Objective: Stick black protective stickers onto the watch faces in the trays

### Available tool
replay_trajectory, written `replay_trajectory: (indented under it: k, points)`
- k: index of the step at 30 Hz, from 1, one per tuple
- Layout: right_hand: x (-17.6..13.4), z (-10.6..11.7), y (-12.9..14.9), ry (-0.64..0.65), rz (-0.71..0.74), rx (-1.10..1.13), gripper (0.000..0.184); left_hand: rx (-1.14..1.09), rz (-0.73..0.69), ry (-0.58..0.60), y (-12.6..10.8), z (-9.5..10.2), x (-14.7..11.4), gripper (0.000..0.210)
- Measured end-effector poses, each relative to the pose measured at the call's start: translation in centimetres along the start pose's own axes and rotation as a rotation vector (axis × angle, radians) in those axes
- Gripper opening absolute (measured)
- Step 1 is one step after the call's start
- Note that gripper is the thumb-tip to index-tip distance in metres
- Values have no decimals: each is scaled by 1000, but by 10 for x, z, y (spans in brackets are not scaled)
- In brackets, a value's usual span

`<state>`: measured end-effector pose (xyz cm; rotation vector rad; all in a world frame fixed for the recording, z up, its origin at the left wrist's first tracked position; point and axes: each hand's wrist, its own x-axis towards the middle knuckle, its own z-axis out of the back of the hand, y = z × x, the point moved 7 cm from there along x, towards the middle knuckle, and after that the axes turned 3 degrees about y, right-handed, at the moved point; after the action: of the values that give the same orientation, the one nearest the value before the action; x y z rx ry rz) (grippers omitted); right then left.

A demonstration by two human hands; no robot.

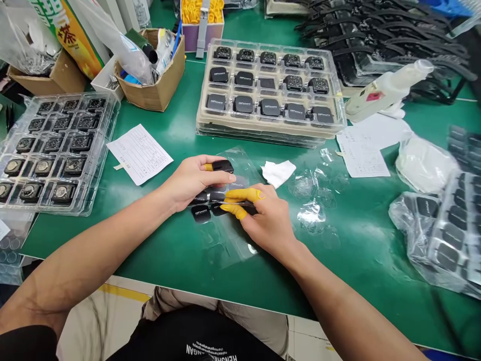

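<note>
My left hand point(191, 180) is closed on a small black watch case point(222, 166), held between the thumb and a finger in a yellow finger cot. Close beside it, my right hand point(263, 210), with yellow cots on thumb and index finger, pinches the edge of a clear film sheet of black stickers point(201, 213) with white lettering. The fingers partly hide the stickers. Beneath both hands lies a clear plastic sheet point(240, 245) on the green table.
A stacked tray point(270, 118) of black watch cases stands ahead; another tray point(60, 143) is at left. Around them are paper slips point(140, 154), a white wipe point(278, 172), peeled clear films point(311, 200), a bottle point(387, 90), a cardboard box point(161, 85) and bagged black pieces point(447, 230).
</note>
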<state>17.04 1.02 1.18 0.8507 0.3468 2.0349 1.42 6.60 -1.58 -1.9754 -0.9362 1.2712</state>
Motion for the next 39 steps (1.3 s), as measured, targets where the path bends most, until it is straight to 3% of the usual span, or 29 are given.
replay_trajectory:
  k: [5,7,9,11,14,17,21,26,33,39]
  points:
    - [7,14,7,-22,83,173,10,-46,0,16,-2,1,3,45]
    - [8,25,3,13,26,413,10,-23,-31,1,0,1,2,49]
    - [7,39,-8,-15,-99,660,32,59,-119,-31,1,0,-1,57]
    - [5,50,-19,-88,-206,740,38,177,-221,-56,1,-3,-5,62]
    - [2,44,-17,-17,-161,481,25,251,-273,-71,3,-6,-8,65]
    - [-3,19,-2,126,-6,172,47,163,-235,-86,2,-3,-6,68]
    - [-10,-1,5,167,31,-19,40,42,-145,-79,-1,1,-4,63]
    - [-6,-4,6,100,-10,-43,25,-49,-4,-27,0,4,-3,47]
    - [2,3,11,-51,89,-53,9,-79,46,3,0,6,0,39]
    - [7,13,18,-51,58,103,13,-73,51,0,-2,6,0,41]
